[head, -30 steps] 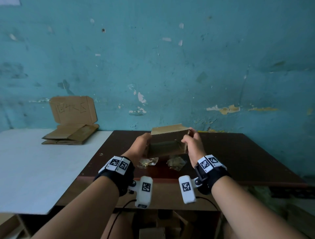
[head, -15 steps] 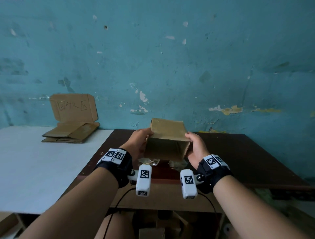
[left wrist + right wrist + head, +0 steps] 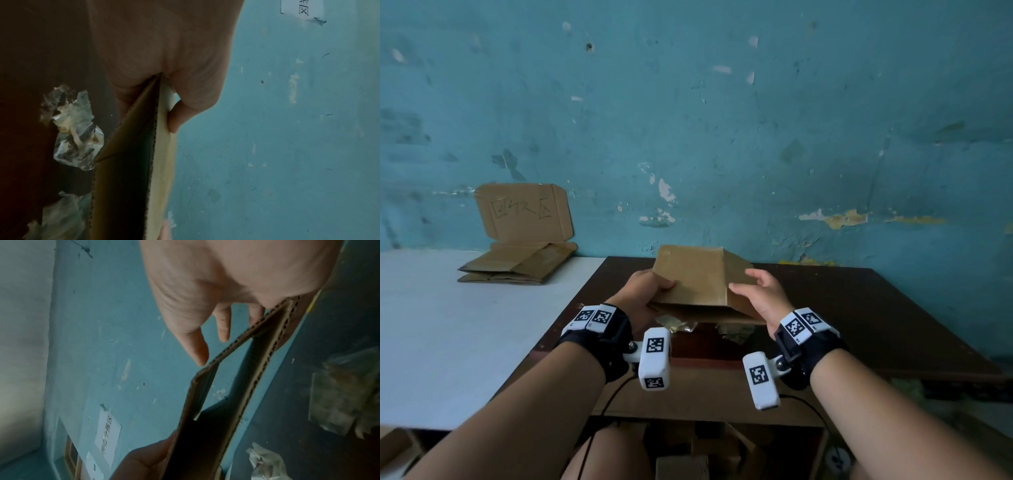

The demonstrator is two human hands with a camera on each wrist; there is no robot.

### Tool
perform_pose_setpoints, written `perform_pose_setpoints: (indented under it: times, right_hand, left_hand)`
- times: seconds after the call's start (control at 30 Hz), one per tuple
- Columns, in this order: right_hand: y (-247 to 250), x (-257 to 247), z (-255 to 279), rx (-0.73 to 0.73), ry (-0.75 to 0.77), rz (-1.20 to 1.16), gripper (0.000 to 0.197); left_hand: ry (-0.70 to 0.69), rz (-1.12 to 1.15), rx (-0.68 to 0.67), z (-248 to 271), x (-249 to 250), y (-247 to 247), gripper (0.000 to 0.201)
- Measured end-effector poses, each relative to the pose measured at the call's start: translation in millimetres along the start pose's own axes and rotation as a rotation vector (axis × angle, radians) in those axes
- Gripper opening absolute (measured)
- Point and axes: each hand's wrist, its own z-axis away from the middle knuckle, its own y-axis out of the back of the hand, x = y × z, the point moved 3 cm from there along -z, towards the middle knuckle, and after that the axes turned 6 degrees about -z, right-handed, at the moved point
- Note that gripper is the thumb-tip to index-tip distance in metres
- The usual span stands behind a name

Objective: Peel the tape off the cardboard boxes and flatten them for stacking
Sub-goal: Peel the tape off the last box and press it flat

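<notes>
A brown cardboard box (image 3: 695, 277), half squashed into a slanted tube, hangs above the dark table. My left hand (image 3: 650, 291) grips its left edge, thumb on the top panel and fingers beneath; the left wrist view shows the thumb (image 3: 185, 104) pinching the box (image 3: 156, 162). My right hand (image 3: 760, 294) is at the right fold with fingers spread and straight. In the right wrist view the box (image 3: 236, 378) has its corner against the right hand (image 3: 205, 305) at the palm. Both ends of the box are open.
Crumpled wads of clear tape (image 3: 674, 323) lie on the dark brown table (image 3: 859, 308) under the box. On the white table (image 3: 448, 325) at the left, a stack of flattened boxes (image 3: 520, 263) lies below a cardboard sign (image 3: 524, 210) leaning on the blue wall.
The box has been tipped and pressed from an upright open tube into a flatter slanted shape. My right hand has let go of its edge and spread its fingers.
</notes>
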Motion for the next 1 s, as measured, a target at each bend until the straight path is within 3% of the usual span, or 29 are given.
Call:
perform_pose_setpoints:
  times: [0.07,0.1,0.13,0.23,0.3,0.37,0.53,0.67,0.8,1.0]
  right_hand:
    - [1.5,3.9,0.5,0.004,-0.056,-0.066,0.066]
    - [1.1,5.6,0.0,-0.003,-0.08,-0.134,0.062]
    - [0.3,5.9,0.1,-0.028,-0.117,-0.216,0.055]
    - [-1.6,6.5,1.8,-0.105,-0.238,-0.386,0.062]
    - [-0.8,4.6,3.7,-0.14,-0.259,-0.477,0.042]
    - [2.4,0.7,6.4,-0.152,-0.269,-0.522,0.027]
    - [8.8,1.9,1.4,-0.141,-0.305,-0.347,0.031]
    - [15.2,11.2,-2.9,-0.129,-0.353,-0.305,0.026]
    - [16.7,18.8,-6.7,-0.104,-0.339,-0.257,0.029]
    - [10.8,22.6,-4.7,-0.068,-0.303,-0.24,0.015]
  left_hand:
    - [-0.036,0.005,-0.046,-0.3,2.5,-0.8,0.037]
    - [-0.031,-0.002,-0.074,0.8,2.7,-2.4,0.032]
    - [0.0,0.002,-0.118,1.5,1.2,-4.5,0.03]
    - [0.115,-0.037,-0.206,2.7,-4.9,-12.0,0.04]
    - [0.096,-0.118,-0.167,0.2,-8.4,-14.7,0.033]
    - [0.077,-0.112,-0.144,-6.3,-11.2,-13.1,0.051]
    - [0.015,-0.288,0.089,-14.6,-14.1,9.6,0.074]
    - [0.061,-0.397,0.159,-19.8,-16.0,18.0,0.115]
    - [0.115,-0.423,0.072,-20.3,-21.1,19.2,0.062]
    - [0.056,-0.492,0.178,-30.9,-24.4,16.6,0.06]
